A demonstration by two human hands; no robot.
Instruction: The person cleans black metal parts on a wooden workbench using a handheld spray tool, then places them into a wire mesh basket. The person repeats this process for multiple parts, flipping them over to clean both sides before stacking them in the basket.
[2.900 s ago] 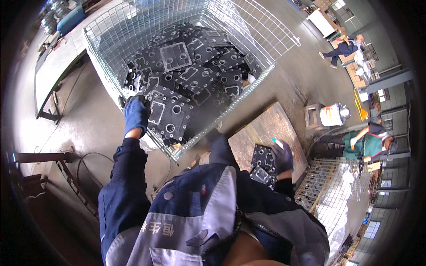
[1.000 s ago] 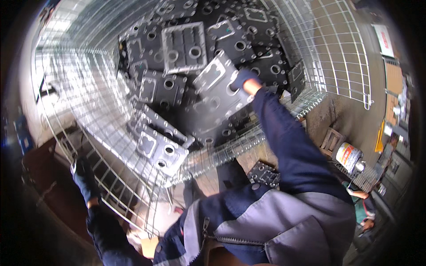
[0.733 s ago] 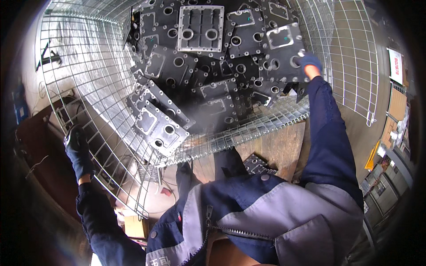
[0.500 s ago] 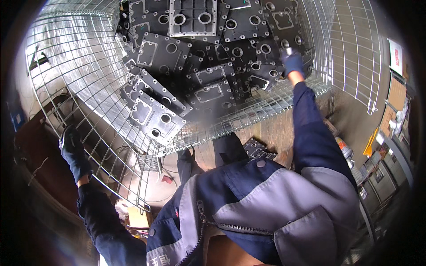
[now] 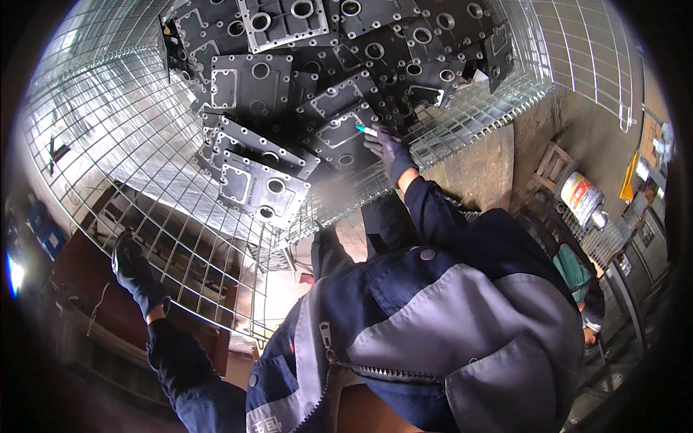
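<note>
My right hand (image 5: 390, 150), in a dark glove, holds a white marker (image 5: 369, 131) with a teal end. The marker is over a black metal cover plate (image 5: 328, 138) near the front of a wire mesh cage (image 5: 462, 133). Whether its tip touches the plate I cannot tell. My gloved left hand (image 5: 135, 270) is closed at the rim of the cage's left mesh side; its fingers show only in part. Closest to me at the front left corner, a tilted cover plate (image 5: 249, 189) with two round holes leans on others.
Several more black plates (image 5: 253, 83) are heaped in the cage, with a lighter-edged one (image 5: 285, 22) on top at the back. An open mesh panel (image 5: 588, 50) stands at the right. Beyond it are a white bucket (image 5: 582, 193), a wooden crate (image 5: 552, 164) and a person's sleeve (image 5: 593, 307).
My right hand has moved left and nearer, from the cage's right side to the plate near the middle. The marker shows more clearly. My left hand stays at the mesh rim while the view shifts.
</note>
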